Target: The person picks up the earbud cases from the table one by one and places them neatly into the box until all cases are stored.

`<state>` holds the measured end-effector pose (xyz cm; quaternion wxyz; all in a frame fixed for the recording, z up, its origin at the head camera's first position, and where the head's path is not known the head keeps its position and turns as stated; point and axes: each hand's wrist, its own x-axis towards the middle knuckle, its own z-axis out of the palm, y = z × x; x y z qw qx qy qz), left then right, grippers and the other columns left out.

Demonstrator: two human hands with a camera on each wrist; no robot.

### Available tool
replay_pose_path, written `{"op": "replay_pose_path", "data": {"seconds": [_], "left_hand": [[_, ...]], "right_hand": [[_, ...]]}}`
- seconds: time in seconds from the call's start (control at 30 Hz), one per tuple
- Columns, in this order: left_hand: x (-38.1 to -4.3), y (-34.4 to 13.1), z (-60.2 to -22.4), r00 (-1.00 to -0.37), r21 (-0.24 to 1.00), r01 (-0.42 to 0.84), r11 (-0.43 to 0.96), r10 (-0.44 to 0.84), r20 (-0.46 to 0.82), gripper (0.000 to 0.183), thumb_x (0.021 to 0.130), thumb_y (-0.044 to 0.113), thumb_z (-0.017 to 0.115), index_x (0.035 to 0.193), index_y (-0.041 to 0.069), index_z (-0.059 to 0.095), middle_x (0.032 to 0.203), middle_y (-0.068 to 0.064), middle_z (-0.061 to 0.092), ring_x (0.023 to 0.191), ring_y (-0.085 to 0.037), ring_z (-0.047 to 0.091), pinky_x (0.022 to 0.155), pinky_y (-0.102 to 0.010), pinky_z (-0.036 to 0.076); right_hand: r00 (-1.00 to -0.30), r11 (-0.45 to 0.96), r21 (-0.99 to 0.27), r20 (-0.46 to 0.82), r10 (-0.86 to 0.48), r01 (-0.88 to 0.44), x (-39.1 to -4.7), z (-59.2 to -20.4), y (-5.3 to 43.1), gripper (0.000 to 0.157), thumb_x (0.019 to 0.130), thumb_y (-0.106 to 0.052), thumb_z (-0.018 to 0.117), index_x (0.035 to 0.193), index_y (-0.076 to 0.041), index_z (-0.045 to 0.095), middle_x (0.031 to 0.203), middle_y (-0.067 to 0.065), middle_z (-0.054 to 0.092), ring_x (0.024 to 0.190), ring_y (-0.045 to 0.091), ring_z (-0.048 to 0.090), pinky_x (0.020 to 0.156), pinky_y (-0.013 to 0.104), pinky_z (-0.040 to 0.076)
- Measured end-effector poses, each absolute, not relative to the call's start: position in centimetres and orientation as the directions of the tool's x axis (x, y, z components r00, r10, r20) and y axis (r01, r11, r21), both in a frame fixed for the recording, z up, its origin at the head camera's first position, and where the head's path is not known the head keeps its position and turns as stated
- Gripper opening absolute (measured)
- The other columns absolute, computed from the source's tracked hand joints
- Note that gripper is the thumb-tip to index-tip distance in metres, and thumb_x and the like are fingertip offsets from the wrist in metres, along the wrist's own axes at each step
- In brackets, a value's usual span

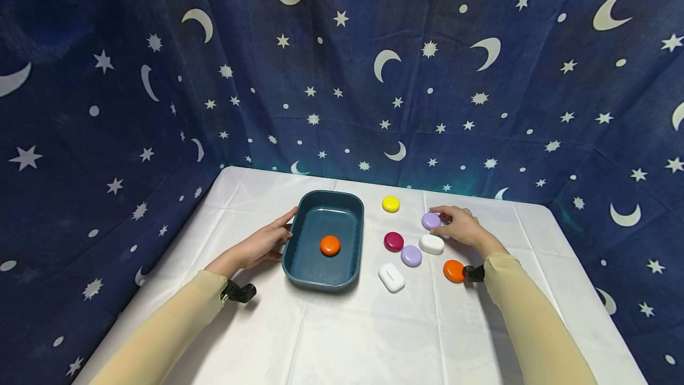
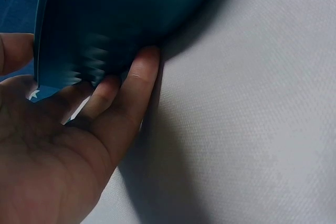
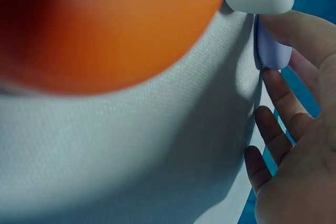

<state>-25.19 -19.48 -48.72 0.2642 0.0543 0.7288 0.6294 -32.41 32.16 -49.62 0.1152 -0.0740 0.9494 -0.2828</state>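
A dark teal rectangular tray stands on the table with a glossy orange rounded disc inside it. My left hand rests against the tray's left side. In the left wrist view its fairly straight fingers touch the outer wall near the table. At the right, my right hand pinches a lavender disc between thumb and fingers. The right wrist view shows that lavender disc between thumb and forefinger, the other fingers spread below. A white oblong piece lies right by the thumb.
Between tray and right hand lie a yellow disc, a crimson disc, a second lavender disc and a white rounded case. Another orange disc sits beside the right wrist camera. A dark blue star-and-moon curtain surrounds the white-covered table.
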Motion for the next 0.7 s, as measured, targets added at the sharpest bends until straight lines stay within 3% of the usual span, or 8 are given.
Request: {"op": "replay_pose_path", "data": {"seconds": [0.1,0.37,0.7], "left_hand": [[-25.23,-19.5,-48.77,-0.855,0.947,-0.251,0.203,0.411,-0.315,0.072,0.102,0.016,0.043,0.164,0.041,0.016,0.167,-0.018,0.01,0.135,-0.039,0.039,0.088,-0.049,0.055],[-25.44,-19.56,-49.0,-0.857,0.947,-0.245,0.207,0.411,-0.311,0.071,0.102,0.016,0.043,0.164,0.04,0.017,0.158,-0.018,0.021,0.129,-0.038,0.04,0.084,-0.045,0.055],[-25.33,-19.59,-48.93,-0.855,0.945,-0.248,0.215,0.41,-0.318,0.071,0.102,0.016,0.042,0.164,0.04,0.016,0.166,-0.017,0.012,0.136,-0.037,0.036,0.086,-0.046,0.055]], "right_hand": [[-0.962,0.831,-0.552,-0.178,-0.207,-0.076,-32.39,-49.51,32.1,0.07,0.086,-0.035,0.081,0.147,-0.012,0.056,0.126,0.018,0.059,0.116,0.038,0.042,0.096,0.059,0.031],[-0.963,0.836,-0.543,-0.175,-0.204,-0.079,-32.41,-49.47,32.05,0.068,0.086,-0.036,0.08,0.146,-0.011,0.057,0.129,0.02,0.058,0.119,0.04,0.041,0.099,0.062,0.029],[-0.968,0.828,-0.555,-0.152,-0.198,-0.083,-32.36,-49.57,31.88,0.065,0.086,-0.036,0.08,0.143,-0.011,0.059,0.129,0.02,0.059,0.116,0.039,0.042,0.097,0.06,0.031]]}}
